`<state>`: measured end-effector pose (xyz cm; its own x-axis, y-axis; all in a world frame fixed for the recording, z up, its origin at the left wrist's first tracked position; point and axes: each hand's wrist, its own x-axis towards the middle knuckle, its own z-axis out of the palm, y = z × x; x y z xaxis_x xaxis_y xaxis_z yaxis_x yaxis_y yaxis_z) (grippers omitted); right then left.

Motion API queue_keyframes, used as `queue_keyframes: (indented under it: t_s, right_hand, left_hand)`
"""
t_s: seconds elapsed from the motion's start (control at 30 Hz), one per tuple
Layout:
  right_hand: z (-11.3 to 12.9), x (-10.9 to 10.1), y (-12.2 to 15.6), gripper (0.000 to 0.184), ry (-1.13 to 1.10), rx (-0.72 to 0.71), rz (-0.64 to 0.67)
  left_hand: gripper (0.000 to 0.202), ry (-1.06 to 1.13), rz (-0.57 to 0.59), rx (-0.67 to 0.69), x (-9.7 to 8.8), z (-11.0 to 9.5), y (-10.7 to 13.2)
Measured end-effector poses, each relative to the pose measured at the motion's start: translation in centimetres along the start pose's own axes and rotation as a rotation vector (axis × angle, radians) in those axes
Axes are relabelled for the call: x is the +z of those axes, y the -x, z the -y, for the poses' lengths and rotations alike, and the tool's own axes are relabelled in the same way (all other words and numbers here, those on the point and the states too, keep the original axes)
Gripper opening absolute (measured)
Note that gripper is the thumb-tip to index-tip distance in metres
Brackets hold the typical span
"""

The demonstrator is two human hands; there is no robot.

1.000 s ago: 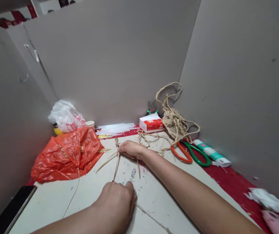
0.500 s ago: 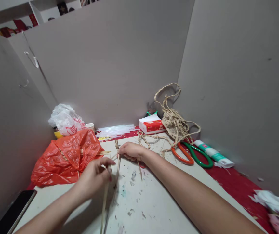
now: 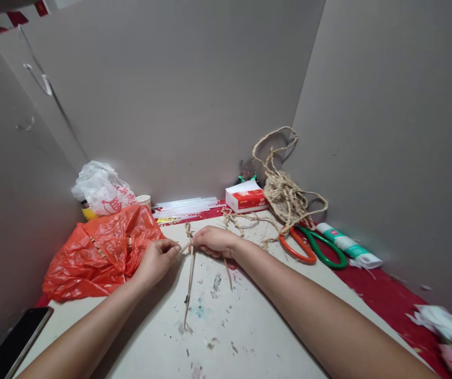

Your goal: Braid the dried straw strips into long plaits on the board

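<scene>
Near the middle of the table, my right hand pinches a short straw braid, whose top end sticks up beyond the fingertips. A straw strand runs down from that pinch toward me, and another strand hangs out below the palm. My left hand is closed, thumb against forefinger, on a pale strand that stretches across to my right fingertips. How the strands cross is hidden by the fingers.
An orange-red plastic bag sits left, with a phone nearer me. Behind are clear sticks and a red-and-white box. At right lie a heap of braided rope, orange-and-green handles and a white-and-teal roll.
My left hand has moved up beside the right and closed on a strand. The long strand that hung below it toward the near edge no longer shows there. The view has shifted slightly.
</scene>
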<state>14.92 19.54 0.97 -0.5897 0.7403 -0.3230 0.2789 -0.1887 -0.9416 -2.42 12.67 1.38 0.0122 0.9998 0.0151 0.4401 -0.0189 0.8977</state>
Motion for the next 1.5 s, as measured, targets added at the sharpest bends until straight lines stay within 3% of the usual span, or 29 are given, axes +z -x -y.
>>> queue_keyframes:
  t_s: [0.23, 0.37, 0.47, 0.67, 0.77, 1.0, 1.5]
  right_hand:
    - [0.2, -0.1, 0.1, 0.016, -0.026, 0.036, -0.007]
    - [0.1, -0.1, 0.0, 0.016, -0.034, 0.030, -0.006]
    - [-0.1, -0.2, 0.0, 0.018, -0.047, 0.031, -0.005]
    - [-0.2, -0.3, -0.1, 0.026, -0.086, 0.039, 0.017]
    - [-0.1, -0.4, 0.0, 0.024, -0.098, 0.038, 0.027]
    - [-0.2, -0.4, -0.1, 0.021, -0.069, 0.030, 0.025]
    - [-0.1, 0.2, -0.3, 0.021, 0.131, -0.012, -0.005]
  left_hand:
    - [0.020, -0.100, -0.107, 0.082, 0.9, 0.2, -0.5]
    - [0.020, -0.097, -0.069, 0.092, 1.2, 0.4, -0.7]
    - [0.019, -0.042, -0.027, 0.040, 1.6, 0.5, -1.0]
    - [0.020, 0.317, 0.028, -0.270, 2.0, -0.9, -1.0]
    - [0.022, 0.444, 0.072, -0.335, 1.8, -1.3, -1.2]
    - [0.018, 0.372, 0.104, -0.268, 1.4, -0.2, -2.0]
    - [0.009, 0.410, 0.209, -0.424, 0.4, -1.1, -2.8]
